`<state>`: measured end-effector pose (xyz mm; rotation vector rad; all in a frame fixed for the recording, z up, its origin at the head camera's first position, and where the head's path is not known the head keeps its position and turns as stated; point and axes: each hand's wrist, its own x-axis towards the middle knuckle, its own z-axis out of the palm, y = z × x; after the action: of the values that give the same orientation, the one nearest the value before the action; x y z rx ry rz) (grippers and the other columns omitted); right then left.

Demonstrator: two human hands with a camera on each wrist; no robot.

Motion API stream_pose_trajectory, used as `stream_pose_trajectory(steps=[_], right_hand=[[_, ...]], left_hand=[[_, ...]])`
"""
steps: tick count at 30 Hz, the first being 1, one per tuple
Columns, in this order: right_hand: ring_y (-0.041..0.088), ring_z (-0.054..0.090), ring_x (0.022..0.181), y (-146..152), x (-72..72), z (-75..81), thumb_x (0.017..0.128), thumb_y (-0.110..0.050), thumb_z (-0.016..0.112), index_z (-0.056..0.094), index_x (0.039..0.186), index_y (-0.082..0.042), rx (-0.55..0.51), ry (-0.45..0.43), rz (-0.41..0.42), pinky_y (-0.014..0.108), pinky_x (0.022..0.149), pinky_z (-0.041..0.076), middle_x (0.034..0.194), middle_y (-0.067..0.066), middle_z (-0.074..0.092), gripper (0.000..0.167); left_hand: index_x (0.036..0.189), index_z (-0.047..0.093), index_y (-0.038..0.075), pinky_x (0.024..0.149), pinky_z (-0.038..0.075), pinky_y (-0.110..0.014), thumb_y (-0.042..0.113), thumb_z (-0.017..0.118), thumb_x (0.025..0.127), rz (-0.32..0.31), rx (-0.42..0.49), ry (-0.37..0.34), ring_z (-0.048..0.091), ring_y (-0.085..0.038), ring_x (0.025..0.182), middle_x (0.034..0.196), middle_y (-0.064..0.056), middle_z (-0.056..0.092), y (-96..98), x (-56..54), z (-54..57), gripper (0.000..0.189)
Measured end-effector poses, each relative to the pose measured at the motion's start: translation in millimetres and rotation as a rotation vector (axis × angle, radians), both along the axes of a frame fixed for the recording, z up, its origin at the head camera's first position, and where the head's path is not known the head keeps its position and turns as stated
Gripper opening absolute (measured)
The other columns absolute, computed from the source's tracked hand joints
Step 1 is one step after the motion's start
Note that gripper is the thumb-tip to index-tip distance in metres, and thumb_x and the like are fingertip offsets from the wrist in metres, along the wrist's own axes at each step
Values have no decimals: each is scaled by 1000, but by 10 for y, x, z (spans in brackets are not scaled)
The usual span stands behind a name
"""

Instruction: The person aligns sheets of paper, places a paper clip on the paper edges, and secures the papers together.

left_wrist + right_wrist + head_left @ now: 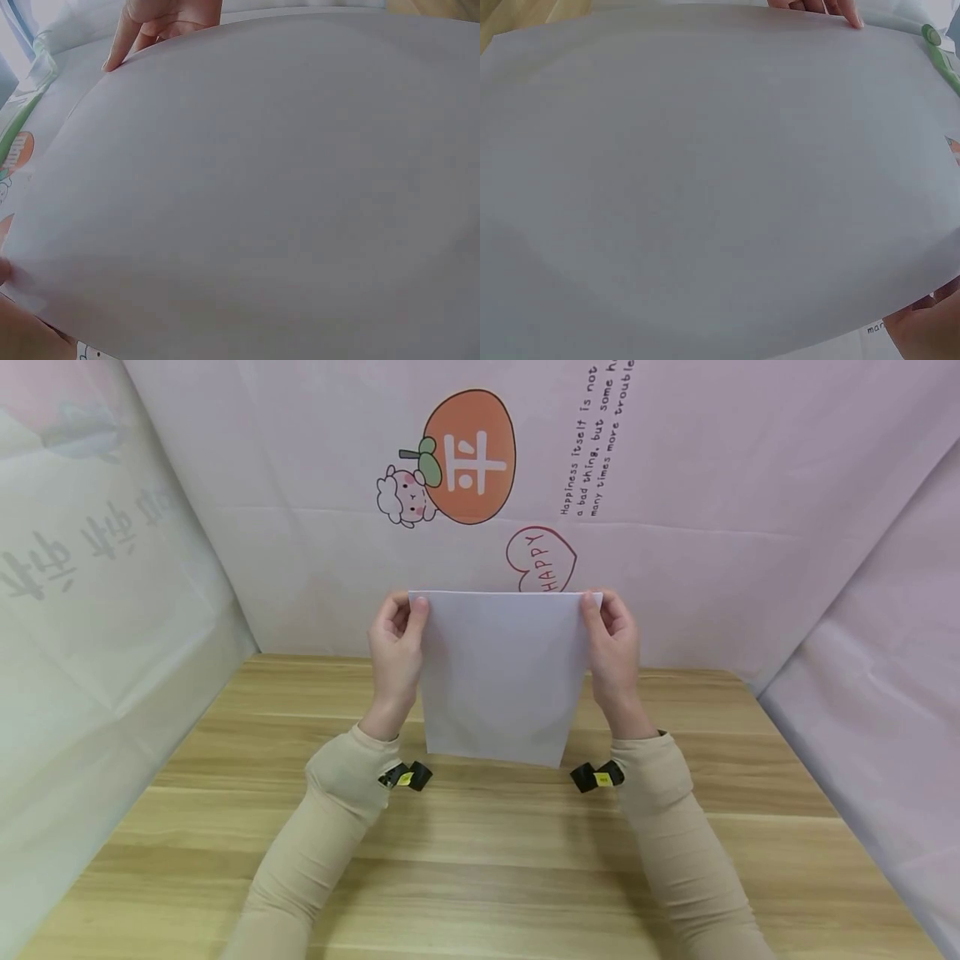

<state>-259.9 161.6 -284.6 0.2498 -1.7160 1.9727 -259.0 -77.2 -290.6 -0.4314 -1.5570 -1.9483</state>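
My left fingers [417, 613] and right fingers [592, 613] pinch paper [502, 677] by its top corners, probably so it hangs flat below them, over bench [480, 868].

Paper [501, 681] is showing plain white, reading dull grey in both wrist views. Table [480, 885] is showing light brown wood grain, streaks running left to right. Sleeves [318, 843] are showing plain beige. Wrist gadgets [422, 776] are showing black with yellow labels [603, 779]. Far cloth [300, 577] is showing pale pinkish white, carrying an orange fruit [491, 427] with green leaf [430, 470], white sheep [387, 495] with pink cheeks, red-outlined heart [551, 547], black lettering [588, 452]. Left cloth [127, 652] is showing off-white with faded grey characters [33, 564]. Right cloth [862, 693] is showing pale lilac-white.
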Motion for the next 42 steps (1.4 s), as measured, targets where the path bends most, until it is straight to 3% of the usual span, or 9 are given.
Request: stream_pose_trajectory(steps=[13,26,42], right_hand=[[12,58,82,83,20,-116,92,-27,62,62,100,-10,-35,-13,48,21,70,51,94,0,63,18],[12,58,88,181,47,-246,93,-26,61,61,99,-11,-33,-46,75,23,75,51,98,0,63,16],[14,59,85,292,24,-479,94,-26,59,61,96,-11,-28,-58,114,22,73,52,90,-1,63,15]], left_hand=[[95,61,-4,69,43,-19,11,63,91,78,29,-29,53,-10,78,84,5,59,-59,-2,-33,16],[92,67,-7,67,45,-19,14,69,87,138,5,24,55,-8,73,82,7,64,-105,1,-43,21],[92,66,-17,70,48,-17,5,71,83,116,68,87,57,-8,75,77,8,63,-122,-15,-46,24]])
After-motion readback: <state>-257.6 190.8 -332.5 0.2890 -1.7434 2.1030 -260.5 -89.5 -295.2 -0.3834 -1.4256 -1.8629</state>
